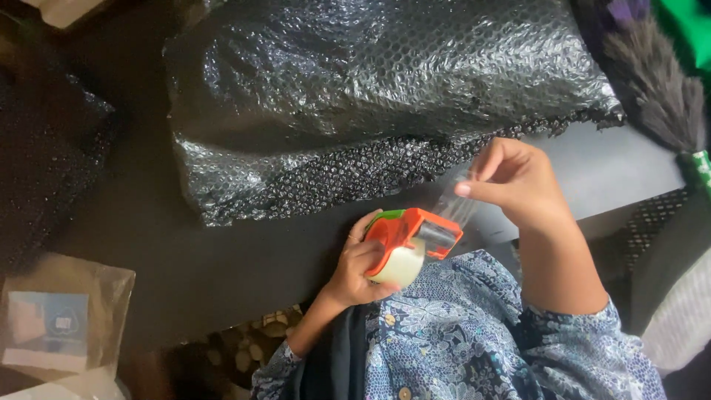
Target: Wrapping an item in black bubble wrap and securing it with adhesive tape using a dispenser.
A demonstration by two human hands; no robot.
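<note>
The person's left hand (355,263), low in the middle of the frame, wraps around an orange tape dispenser (409,231) with a green top edge; its fingers (368,250) are curled tight on the handle, and a roll of clear tape (398,267) sits in the dispenser's underside, just above the blue flowered sleeve. The dispenser is held in the air over the near edge of the dark bench (222,259), its mouth turned toward the right of the frame.

The right hand (518,181), right of centre and a little higher, pinches the free end of the clear tape strip (455,204) between thumb and forefinger; the other fingers are folded loosely behind. The strip runs taut from the dispenser's mouth up to that pinch, so the two hands are near each other and joined only by the tape.

Above both hands, filling the upper middle of the frame, lies a large bundle wrapped in black bubble wrap (385,89), resting on the bench. Its lower flap hangs toward the person and ends just above the dispenser; the right hand is close to its ragged lower right edge, though whether it touches cannot be told.

In the lower left corner sits a clear plastic bag (67,318) holding a pale blue card. At the upper right edge a grey feathery duster (655,81) with a green handle end reaches down past the bench. More dark bubble wrap lies in shadow at the left edge (44,163)
</note>
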